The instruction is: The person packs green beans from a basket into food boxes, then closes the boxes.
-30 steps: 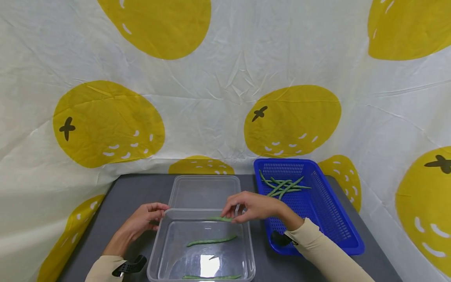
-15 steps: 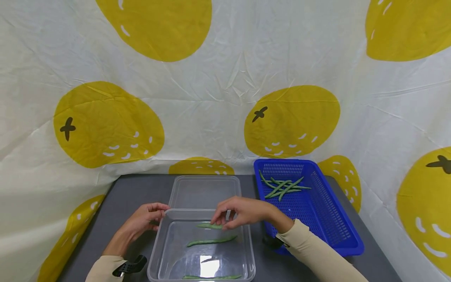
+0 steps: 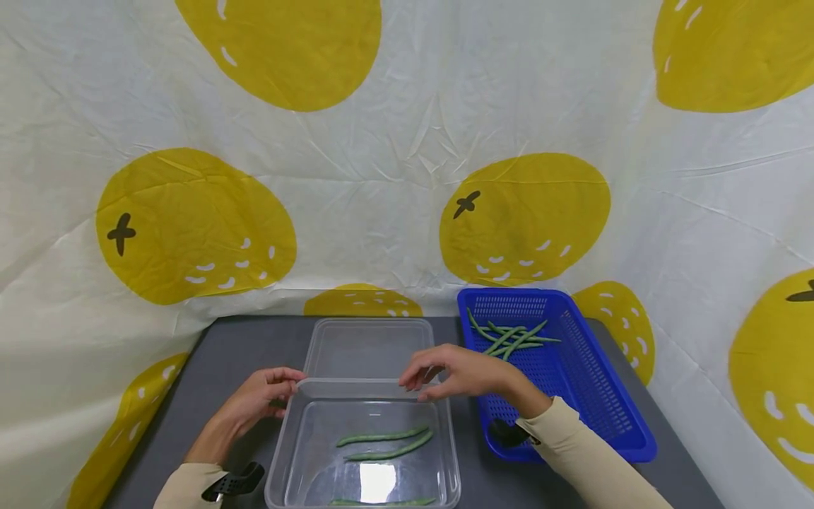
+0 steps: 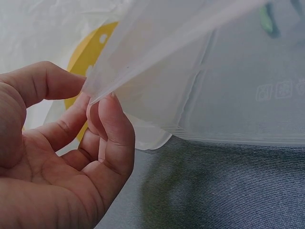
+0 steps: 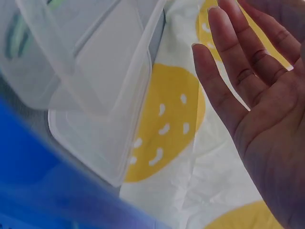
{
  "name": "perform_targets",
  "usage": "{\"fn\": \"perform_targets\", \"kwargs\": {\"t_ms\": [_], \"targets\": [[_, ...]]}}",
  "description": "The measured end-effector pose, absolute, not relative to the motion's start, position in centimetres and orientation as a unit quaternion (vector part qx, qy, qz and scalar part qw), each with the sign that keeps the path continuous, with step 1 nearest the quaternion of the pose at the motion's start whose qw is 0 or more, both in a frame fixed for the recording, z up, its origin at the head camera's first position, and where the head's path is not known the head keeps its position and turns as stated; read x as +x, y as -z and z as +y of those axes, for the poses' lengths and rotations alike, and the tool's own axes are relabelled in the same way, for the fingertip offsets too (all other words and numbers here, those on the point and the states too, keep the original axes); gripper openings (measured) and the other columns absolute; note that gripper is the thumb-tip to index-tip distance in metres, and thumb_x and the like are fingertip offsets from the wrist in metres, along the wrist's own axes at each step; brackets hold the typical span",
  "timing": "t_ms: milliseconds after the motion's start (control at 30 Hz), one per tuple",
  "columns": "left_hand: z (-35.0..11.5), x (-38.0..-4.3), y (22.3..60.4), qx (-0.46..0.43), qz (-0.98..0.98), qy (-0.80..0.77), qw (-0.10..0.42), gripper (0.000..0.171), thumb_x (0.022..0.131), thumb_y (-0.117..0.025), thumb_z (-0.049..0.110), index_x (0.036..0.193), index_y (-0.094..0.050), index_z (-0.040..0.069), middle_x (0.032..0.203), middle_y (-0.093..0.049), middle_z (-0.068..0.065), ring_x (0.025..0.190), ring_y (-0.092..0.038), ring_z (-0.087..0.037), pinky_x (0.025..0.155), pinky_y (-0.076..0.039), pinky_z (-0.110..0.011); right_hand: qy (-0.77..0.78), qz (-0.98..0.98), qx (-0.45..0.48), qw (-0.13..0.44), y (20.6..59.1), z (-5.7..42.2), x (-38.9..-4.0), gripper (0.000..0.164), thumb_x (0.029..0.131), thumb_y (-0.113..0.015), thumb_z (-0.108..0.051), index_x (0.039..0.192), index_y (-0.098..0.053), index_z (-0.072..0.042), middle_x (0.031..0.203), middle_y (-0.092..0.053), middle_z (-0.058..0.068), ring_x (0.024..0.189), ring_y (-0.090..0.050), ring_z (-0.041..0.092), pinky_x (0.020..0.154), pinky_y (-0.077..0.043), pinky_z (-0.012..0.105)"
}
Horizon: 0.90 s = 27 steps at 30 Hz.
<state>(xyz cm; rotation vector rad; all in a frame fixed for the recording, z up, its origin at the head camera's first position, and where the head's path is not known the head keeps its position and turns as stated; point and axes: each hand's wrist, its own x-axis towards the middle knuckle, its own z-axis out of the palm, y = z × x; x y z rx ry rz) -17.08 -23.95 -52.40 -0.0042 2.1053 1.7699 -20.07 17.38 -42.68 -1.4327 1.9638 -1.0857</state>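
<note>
My left hand (image 3: 257, 399) pinches the far left corner of a clear plastic container (image 3: 311, 431) between thumb and fingers; the left wrist view shows the rim (image 4: 107, 88) in that grip. Inside the container, two green beans (image 3: 389, 451) lie close together near the middle, and another green bean (image 3: 381, 502) is at the near side. Over the container's far right corner hovers my right hand (image 3: 461, 371), its fingers loosely extended. In the right wrist view nothing is between those fingers (image 5: 224, 76).
A blue perforated basket (image 3: 566, 389) stands at the right, holding a small pile of green beans (image 3: 515, 339). Flat behind the container lies a clear lid (image 3: 372, 343) on the dark table (image 3: 261, 339). A white cloth with yellow fruit prints hangs behind.
The right hand moved left over the container with a green bean, let it go beside the middle one, then drew back up and to the right. The left hand stayed at the corner.
</note>
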Motion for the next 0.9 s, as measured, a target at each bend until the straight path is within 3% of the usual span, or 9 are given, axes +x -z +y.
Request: {"fn": "perform_targets", "kwargs": {"t_ms": [233, 500, 800, 900], "targets": [[-24.0, -17.0, 52.4, 0.002, 0.75, -0.632, 0.196, 0.038, 0.099, -0.058, 0.011, 0.131, -0.057, -0.01, 0.104, -0.066, -0.009, 0.085, -0.057, -0.019, 0.069, -0.054, -0.037, 0.397, 0.75, -0.475, 0.231, 42.9, 19.4, -20.4, 0.029, 0.097, -0.07, -0.018, 0.126, -0.068, -0.019, 0.117, -0.07, -0.003, 0.108, -0.068, 0.014, 0.094, -0.054, 0.034], [-23.9, -17.0, 52.6, 0.005, 0.749, -0.633, 0.194, 0.038, 0.098, -0.059, 0.011, 0.131, -0.058, -0.009, 0.104, -0.066, -0.009, 0.086, -0.058, -0.019, 0.07, -0.055, -0.038, 0.402, 0.779, -0.438, 0.199, 43.2, 22.0, -21.1, 0.028, 0.097, -0.069, -0.017, 0.125, -0.068, -0.02, 0.113, -0.071, 0.005, 0.102, -0.069, 0.016, 0.089, -0.056, 0.036], [-23.9, -17.0, 52.6, 0.009, 0.749, -0.633, 0.193, 0.038, 0.099, -0.06, 0.012, 0.131, -0.058, -0.009, 0.106, -0.067, -0.009, 0.088, -0.058, -0.02, 0.071, -0.055, -0.039, 0.402, 0.821, -0.382, 0.135, 43.6, 25.4, -22.5, 0.027, 0.097, -0.069, -0.016, 0.124, -0.069, -0.02, 0.111, -0.072, -0.002, 0.101, -0.068, 0.017, 0.087, -0.056, 0.033], [-23.9, -17.0, 52.7, 0.008, 0.749, -0.633, 0.193, 0.038, 0.099, -0.06, 0.012, 0.131, -0.058, -0.008, 0.106, -0.067, -0.009, 0.088, -0.058, -0.02, 0.07, -0.055, -0.039, 0.405, 0.828, -0.369, 0.12, 44.1, 26.5, -23.1, 0.027, 0.097, -0.068, -0.013, 0.124, -0.069, -0.017, 0.11, -0.072, 0.005, 0.101, -0.069, 0.02, 0.086, -0.055, 0.036]]}}
